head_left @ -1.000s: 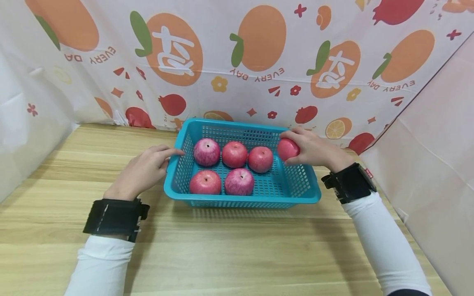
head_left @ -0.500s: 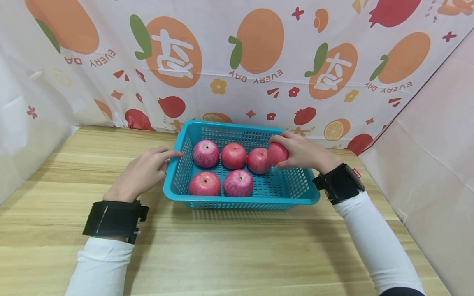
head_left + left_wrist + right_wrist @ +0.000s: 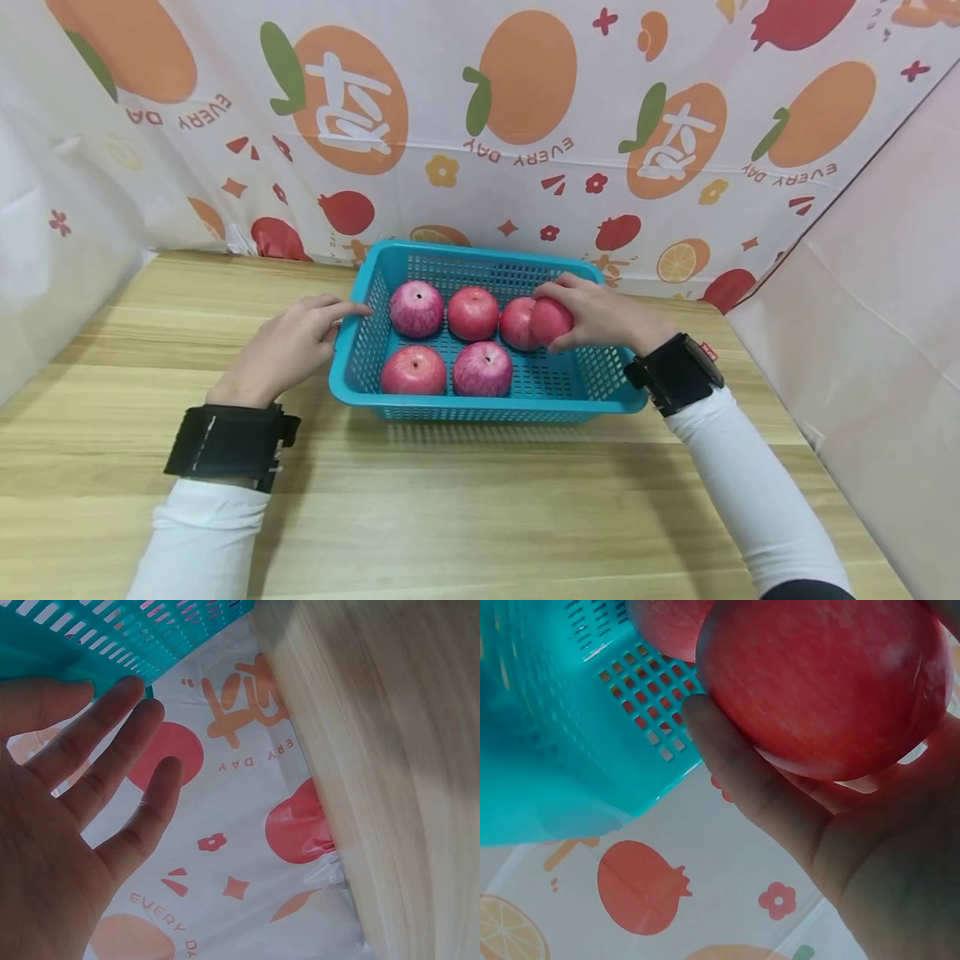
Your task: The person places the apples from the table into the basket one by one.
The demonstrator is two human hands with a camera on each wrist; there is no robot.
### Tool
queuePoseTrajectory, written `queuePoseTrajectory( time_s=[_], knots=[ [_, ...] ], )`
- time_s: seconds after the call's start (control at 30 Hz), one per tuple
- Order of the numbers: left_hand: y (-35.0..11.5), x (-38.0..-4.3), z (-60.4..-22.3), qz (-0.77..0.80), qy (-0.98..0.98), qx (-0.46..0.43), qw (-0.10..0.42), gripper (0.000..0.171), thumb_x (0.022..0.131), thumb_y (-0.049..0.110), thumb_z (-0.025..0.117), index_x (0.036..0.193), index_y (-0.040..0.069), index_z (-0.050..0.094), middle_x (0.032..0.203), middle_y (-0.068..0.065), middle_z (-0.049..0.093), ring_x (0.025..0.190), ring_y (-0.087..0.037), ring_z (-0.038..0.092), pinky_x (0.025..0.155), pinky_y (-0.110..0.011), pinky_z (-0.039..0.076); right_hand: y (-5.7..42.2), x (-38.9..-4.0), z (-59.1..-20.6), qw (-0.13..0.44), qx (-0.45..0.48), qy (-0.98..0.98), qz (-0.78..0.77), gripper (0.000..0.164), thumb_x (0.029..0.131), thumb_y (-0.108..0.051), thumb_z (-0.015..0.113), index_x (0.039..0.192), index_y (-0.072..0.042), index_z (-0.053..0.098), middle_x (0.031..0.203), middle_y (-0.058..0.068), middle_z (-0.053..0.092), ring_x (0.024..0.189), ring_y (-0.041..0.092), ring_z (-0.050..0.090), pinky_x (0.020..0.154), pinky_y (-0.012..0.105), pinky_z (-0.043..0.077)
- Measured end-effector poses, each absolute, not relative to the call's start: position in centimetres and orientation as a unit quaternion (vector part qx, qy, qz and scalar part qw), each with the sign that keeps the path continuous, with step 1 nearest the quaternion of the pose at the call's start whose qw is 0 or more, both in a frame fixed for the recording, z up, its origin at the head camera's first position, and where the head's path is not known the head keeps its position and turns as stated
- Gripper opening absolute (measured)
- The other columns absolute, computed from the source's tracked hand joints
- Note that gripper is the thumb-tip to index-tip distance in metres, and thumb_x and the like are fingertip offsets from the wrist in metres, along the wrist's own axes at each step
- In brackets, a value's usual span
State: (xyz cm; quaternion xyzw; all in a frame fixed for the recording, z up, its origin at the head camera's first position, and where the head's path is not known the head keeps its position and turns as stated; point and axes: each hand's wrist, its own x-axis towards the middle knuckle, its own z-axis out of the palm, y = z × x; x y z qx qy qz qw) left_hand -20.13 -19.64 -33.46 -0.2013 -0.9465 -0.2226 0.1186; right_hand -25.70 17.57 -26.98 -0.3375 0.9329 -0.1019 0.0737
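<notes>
A blue plastic basket (image 3: 480, 403) with perforated sides holds several red apples. In its back row sit a purplish apple (image 3: 417, 308), a red apple (image 3: 473, 314) and another red apple (image 3: 517, 323); in front are a red apple (image 3: 413, 371) and a purplish apple (image 3: 482, 369). My right hand (image 3: 603, 315) grips one more apple (image 3: 552, 320) inside the basket's right half, overlapping the back-row apple beside it. In the right wrist view that apple (image 3: 825, 682) fills the curved fingers. My left hand (image 3: 288, 346) touches the basket's left rim with extended fingers (image 3: 105, 780).
The basket stands on a wooden table (image 3: 450, 517). Behind it hangs a fruit-print cloth (image 3: 450, 200), close to the basket's far rim. A pale wall covering (image 3: 885, 333) rises along the right side, near my right forearm.
My right hand has moved left and slightly lower with the apple, from near the basket's right end to beside the back-row apple. The left hand stays at the rim.
</notes>
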Motion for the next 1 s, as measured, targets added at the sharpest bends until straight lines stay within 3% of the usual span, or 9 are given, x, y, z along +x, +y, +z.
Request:
queuePoseTrajectory(
  time_s=[0.33, 0.73, 1.0],
  knots=[
    [-19.7, -20.1, -33.6, -0.225, -0.946, -0.201, 0.119, 0.040, 0.081, 0.001, 0.059, 0.119, 0.013, 0.058, 0.116, -0.018, 0.055, 0.103, -0.034, 0.049, 0.077, -0.055, 0.049, 16.8, -26.0, -27.6, 0.101, -0.335, 0.934, -0.077, 0.072, 0.065, -0.037, 0.078, 0.127, -0.020, 0.045, 0.118, 0.006, 0.042, 0.104, 0.025, 0.041, 0.072, 0.039, 0.053],
    [-19.7, -20.1, -33.7, -0.225, -0.945, -0.203, 0.121, 0.039, 0.081, 0.001, 0.059, 0.119, 0.013, 0.058, 0.115, -0.018, 0.055, 0.102, -0.033, 0.049, 0.077, -0.055, 0.049, 16.1, -25.8, -28.5, 0.144, -0.308, 0.939, -0.058, 0.076, 0.064, -0.031, 0.079, 0.130, -0.023, 0.041, 0.116, 0.005, 0.042, 0.100, 0.024, 0.042, 0.069, 0.037, 0.053],
    [-19.7, -20.1, -33.6, -0.226, -0.946, -0.200, 0.120, 0.040, 0.081, 0.001, 0.060, 0.119, 0.013, 0.057, 0.117, -0.018, 0.054, 0.104, -0.034, 0.048, 0.078, -0.055, 0.049, 15.8, -25.8, -28.9, 0.176, -0.298, 0.937, -0.046, 0.071, 0.067, -0.031, 0.078, 0.127, -0.024, 0.040, 0.125, 0.009, 0.039, 0.103, 0.027, 0.040, 0.071, 0.038, 0.053]
  ],
)
